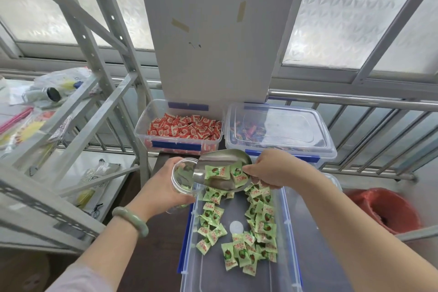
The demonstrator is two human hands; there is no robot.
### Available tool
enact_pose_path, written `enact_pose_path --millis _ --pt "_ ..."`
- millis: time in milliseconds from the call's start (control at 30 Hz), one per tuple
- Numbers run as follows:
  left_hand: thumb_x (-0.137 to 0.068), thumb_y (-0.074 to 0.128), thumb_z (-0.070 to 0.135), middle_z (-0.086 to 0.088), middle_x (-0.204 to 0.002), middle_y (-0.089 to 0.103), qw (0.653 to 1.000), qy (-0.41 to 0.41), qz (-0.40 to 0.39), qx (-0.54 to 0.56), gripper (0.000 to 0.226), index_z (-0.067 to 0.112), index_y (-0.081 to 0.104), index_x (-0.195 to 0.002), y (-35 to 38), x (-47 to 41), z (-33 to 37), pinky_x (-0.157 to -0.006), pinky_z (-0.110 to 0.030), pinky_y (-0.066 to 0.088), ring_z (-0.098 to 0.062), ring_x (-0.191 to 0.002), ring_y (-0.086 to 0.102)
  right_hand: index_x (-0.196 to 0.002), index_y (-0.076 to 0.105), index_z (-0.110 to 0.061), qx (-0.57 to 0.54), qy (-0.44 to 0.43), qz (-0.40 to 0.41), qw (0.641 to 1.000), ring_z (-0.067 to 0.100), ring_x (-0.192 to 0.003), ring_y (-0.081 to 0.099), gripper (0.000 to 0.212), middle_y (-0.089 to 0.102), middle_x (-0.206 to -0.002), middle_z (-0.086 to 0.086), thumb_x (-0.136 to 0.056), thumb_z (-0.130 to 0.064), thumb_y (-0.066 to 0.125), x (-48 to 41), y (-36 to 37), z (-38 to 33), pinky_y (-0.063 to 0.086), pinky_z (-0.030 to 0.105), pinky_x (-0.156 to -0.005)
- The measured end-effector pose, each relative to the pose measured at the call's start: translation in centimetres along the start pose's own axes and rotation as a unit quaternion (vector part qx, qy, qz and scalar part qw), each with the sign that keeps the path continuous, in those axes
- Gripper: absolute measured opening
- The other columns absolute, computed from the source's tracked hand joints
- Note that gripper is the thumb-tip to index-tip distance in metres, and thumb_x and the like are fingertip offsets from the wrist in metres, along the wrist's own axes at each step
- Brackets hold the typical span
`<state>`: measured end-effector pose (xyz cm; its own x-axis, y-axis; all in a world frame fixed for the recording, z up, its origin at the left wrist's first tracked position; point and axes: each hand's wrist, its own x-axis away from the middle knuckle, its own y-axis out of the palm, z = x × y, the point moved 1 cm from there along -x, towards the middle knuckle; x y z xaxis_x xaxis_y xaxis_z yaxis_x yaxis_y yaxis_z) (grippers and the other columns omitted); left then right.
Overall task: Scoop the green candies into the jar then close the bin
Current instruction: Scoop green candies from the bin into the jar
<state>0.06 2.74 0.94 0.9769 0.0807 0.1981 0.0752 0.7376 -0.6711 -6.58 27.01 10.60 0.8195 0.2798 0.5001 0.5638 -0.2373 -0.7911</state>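
Right hand [272,168]: grip closed round the handle end of a shiny metal scoop [220,168], a few green-wrapped candies [224,172] in its bowl. Scoop mouth tipped against the opening of a clear plastic jar [183,179], held tilted in the left hand [163,191], fingers wrapped round it. Below, open clear plastic bin with blue clips [283,232], more green candies scattered inside. Behind: open bin of red candies [184,129], lidded bin [279,130].

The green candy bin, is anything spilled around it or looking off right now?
Nothing stands out. The green candies all lie inside the open bin, none on the surface around it. The scoop in the right hand tips into the jar, which the left hand holds.
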Motion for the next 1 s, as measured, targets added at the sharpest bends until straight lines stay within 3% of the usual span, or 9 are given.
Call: enact_pose_path --millis 133,300,367,467,567,633,733,867,1000 --pt "-0.051 0.087 0.043 0.022 -0.111 0.058 1.0 0.008 0.003 0.002 0.091 0.042 0.034 -0.125 0.0 0.2 0.3 -0.087 -0.03 0.049 -0.006 -0.102 0.06 -0.06 0.056 -0.011 0.084 -0.025 0.002 0.996 0.019 -0.046 0.05 0.042 0.055 -0.053 0.002 -0.091 -0.038 0.047 -0.5 -0.7 -2.2 0.048 0.028 -0.059" --pt "-0.05 0.086 0.044 0.023 -0.113 0.059 0.999 0.028 0.013 0.01 0.08 0.051 0.042 -0.117 -0.1 0.4 0.8 -0.088 -0.03 0.049 -0.002 -0.101 0.059 -0.059 0.047 -0.012 0.141 -0.048 0.007 0.989 0.014 -0.043 0.046 0.037 0.051 -0.054 0.002 -0.094 -0.027 0.047 -0.1 -1.8 -4.9 0.041 0.022 -0.048" --pt "-0.052 0.087 0.039 0.023 -0.112 0.058 0.999 0.031 0.018 0.013 0.072 0.057 0.043 -0.107 -0.2 0.4 0.8 -0.085 -0.027 0.045 -0.001 -0.101 0.058 -0.058 0.043 -0.012 0.195 -0.064 0.018 0.978 0.015 -0.048 0.044 0.037 0.048 -0.057 0.002 -0.094 -0.023 0.045 0.1 -2.2 -6.3 0.043 0.025 -0.055" --pt "-0.05 0.087 0.041 0.02 -0.117 0.058 0.999 0.025 0.019 0.013 0.08 0.048 0.045 -0.117 -0.1 0.3 0.3 -0.089 -0.029 0.046 0.0 -0.104 0.057 -0.056 0.036 -0.013 0.249 -0.089 0.038 0.964 0.02 -0.059 0.043 0.037 0.04 -0.06 0.002 -0.091 -0.02 0.043 0.6 -2.5 -8.2 0.04 0.032 -0.069" --pt "-0.047 0.087 0.046 0.02 -0.116 0.059 1.0 0.02 0.015 0.012 0.087 0.042 0.046 -0.124 0.0 0.1 -0.1 -0.092 -0.033 0.05 0.001 -0.105 0.058 -0.06 0.036 -0.013 0.272 -0.102 0.043 0.956 0.026 -0.078 0.048 0.032 0.039 -0.064 0.001 -0.09 -0.019 0.044 0.8 -2.5 -8.9 0.04 0.033 -0.07" --pt "-0.047 0.087 0.045 0.02 -0.117 0.058 1.0 0.019 0.014 0.014 0.087 0.042 0.046 -0.123 -0.1 0.1 0.0 -0.09 -0.034 0.051 -0.002 -0.103 0.059 -0.062 0.037 -0.013 0.274 -0.102 0.044 0.955 0.026 -0.08 0.048 0.03 0.04 -0.065 0.001 -0.089 -0.02 0.045 0.8 -2.5 -8.7 0.04 0.033 -0.071" --pt "-0.049 0.088 0.041 0.02 -0.117 0.057 0.999 0.014 0.013 0.03 0.085 0.043 0.045 -0.122 -0.1 0.2 0.0 -0.083 -0.03 0.052 -0.003 -0.101 0.06 -0.071 0.047 -0.011 0.246 -0.087 0.047 0.964 0.025 -0.078 0.05 0.023 0.045 -0.067 0.001 -0.09 -0.023 0.047 0.8 -2.5 -7.9 0.041 0.032 -0.069" --pt "-0.051 0.088 0.044 0.021 -0.12 0.056 1.0 0.013 0.016 0.016 0.089 0.04 0.042 -0.127 0.0 0.1 -0.4 -0.085 -0.023 0.04 -0.003 -0.108 0.054 -0.056 0.042 -0.013 0.173 -0.042 0.036 0.983 0.019 -0.061 0.049 0.04 0.049 -0.06 0.001 -0.093 -0.029 0.048 1.2 -2.6 -5.2 0.043 0.028 -0.061" --pt "-0.052 0.087 0.044 0.018 -0.12 0.056 1.0 0.007 0.009 0.012 0.087 0.04 0.04 -0.125 0.1 0.0 -0.6 -0.086 -0.024 0.04 -0.005 -0.108 0.054 -0.061 0.058 -0.011 -0.001 0.033 -0.008 0.999 0.016 -0.042 0.047 0.04 0.056 -0.053 0.001 -0.091 -0.038 0.051 1.0 -1.2 -0.2 0.041 0.021 -0.046"
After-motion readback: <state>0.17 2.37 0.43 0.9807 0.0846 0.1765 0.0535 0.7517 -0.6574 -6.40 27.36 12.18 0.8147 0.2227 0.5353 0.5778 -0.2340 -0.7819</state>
